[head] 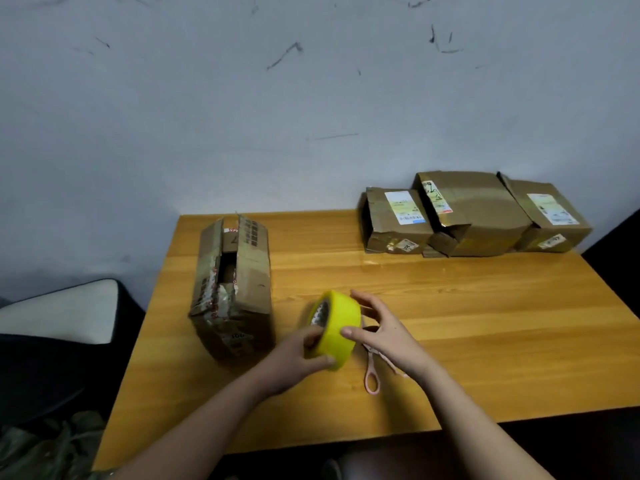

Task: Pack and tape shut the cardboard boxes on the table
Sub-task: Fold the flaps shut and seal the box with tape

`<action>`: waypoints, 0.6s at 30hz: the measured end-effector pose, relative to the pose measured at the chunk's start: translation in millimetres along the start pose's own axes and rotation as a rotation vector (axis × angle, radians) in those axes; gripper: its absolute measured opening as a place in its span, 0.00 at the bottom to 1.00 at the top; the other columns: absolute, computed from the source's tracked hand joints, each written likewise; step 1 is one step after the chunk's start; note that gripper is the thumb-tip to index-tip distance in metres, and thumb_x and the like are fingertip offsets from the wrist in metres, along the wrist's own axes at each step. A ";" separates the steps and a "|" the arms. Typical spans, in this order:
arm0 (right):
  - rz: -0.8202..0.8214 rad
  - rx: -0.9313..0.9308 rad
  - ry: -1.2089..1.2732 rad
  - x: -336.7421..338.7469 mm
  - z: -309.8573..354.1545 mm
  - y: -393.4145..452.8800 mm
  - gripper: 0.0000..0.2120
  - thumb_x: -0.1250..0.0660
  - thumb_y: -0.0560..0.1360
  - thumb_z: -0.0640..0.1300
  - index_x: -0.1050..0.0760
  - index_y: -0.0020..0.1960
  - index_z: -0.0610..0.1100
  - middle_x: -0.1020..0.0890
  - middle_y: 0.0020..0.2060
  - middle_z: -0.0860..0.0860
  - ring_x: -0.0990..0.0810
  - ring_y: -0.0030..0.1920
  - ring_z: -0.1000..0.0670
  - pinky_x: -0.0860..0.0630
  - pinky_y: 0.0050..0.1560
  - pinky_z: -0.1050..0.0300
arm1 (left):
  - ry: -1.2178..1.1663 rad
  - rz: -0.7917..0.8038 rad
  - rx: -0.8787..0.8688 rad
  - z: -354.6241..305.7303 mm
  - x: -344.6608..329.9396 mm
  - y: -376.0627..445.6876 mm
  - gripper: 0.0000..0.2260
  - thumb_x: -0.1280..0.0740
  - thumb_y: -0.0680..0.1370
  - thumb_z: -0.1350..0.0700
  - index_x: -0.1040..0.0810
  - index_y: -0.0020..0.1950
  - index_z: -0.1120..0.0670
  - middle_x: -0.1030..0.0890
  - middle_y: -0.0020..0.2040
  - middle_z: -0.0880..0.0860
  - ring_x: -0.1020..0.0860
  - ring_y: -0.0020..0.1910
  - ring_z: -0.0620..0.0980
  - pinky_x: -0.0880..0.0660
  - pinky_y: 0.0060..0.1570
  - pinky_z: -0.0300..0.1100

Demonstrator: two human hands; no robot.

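A: Roll of yellow packing tape [335, 330] held up just off the counter [485, 323], right beside the worn cardboard box [231, 292].

B: Held how?

A: Left hand [298, 355] wrapped round the lower rim, fingers curled onto the band and thumb at the core edge. Right hand [377, 327] laid against the outer face, fingers [349, 332] pressed on the yellow, probably feeling for the loose end. Gripping the roll, both of them.

B: And the handling?

A: Likely light and rigid, thanks to the cardboard core. Smooth, slick outer wrap, so better taken by the rim or through the core than by pinching the face. Sticky once peeled; apt to fold onto itself.

B: The box beside it?

A: Left of the roll, top flaps not closed, a dark gap along the seam, old tape peeling at the near end. Soft, creased board, probably weak at the corners. Best pressed flat on both flaps near the seam before laying any strip.

B: Anything for cutting?

A: Pink-handled scissors [372, 368] flat on the counter just right of the roll, partly under the right wrist.

B: Other boxes?

A: Three labelled cardboard boxes [474, 216] well beyond the roll to its right, in a row at the wall. Dented, at least one with an open end flap.
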State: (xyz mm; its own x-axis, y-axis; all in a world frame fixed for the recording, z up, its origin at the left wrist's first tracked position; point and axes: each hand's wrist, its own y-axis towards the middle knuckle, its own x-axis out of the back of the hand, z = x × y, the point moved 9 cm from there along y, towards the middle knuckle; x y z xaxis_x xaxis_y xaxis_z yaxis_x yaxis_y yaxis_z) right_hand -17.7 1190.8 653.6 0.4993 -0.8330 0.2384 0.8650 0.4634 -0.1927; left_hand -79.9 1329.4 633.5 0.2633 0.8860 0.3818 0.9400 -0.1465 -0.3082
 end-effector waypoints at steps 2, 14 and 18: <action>-0.071 0.114 -0.027 2.9 30.8 0.8 0.34 0.23 0.65 0.55 0.30 0.68 0.54 0.28 0.65 0.57 0.28 0.64 0.60 0.25 0.60 0.58 | -0.088 -0.026 -0.035 -12.4 15.1 -4.3 0.21 0.28 0.74 0.56 0.28 0.66 0.51 0.24 0.62 0.45 0.27 0.62 0.43 0.30 0.62 0.35; -0.342 0.498 -0.018 -1.6 156.1 6.7 0.18 0.30 0.71 0.50 0.26 0.60 0.52 0.24 0.59 0.55 0.24 0.59 0.57 0.24 0.51 0.60 | -0.207 -0.158 -0.180 -66.0 93.9 -22.3 0.30 0.25 0.70 0.53 0.33 0.70 0.52 0.29 0.69 0.49 0.31 0.69 0.46 0.31 0.66 0.40; -0.114 0.291 0.140 -17.2 161.6 26.7 0.32 0.32 0.69 0.51 0.36 0.71 0.53 0.28 0.67 0.55 0.27 0.63 0.61 0.25 0.57 0.63 | -0.025 -0.237 -0.332 -92.9 114.6 -40.4 0.20 0.28 0.69 0.51 0.29 0.60 0.43 0.23 0.59 0.45 0.26 0.59 0.38 0.28 0.55 0.31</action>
State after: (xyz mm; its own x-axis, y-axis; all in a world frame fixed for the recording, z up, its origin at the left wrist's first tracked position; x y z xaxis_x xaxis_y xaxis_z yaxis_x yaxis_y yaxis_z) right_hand 4.9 1266.4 798.2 0.4043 -0.9085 0.1059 0.9029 0.4149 0.1126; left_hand -67.6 1396.0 770.7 0.0292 0.9222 0.3856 0.9941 -0.0672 0.0854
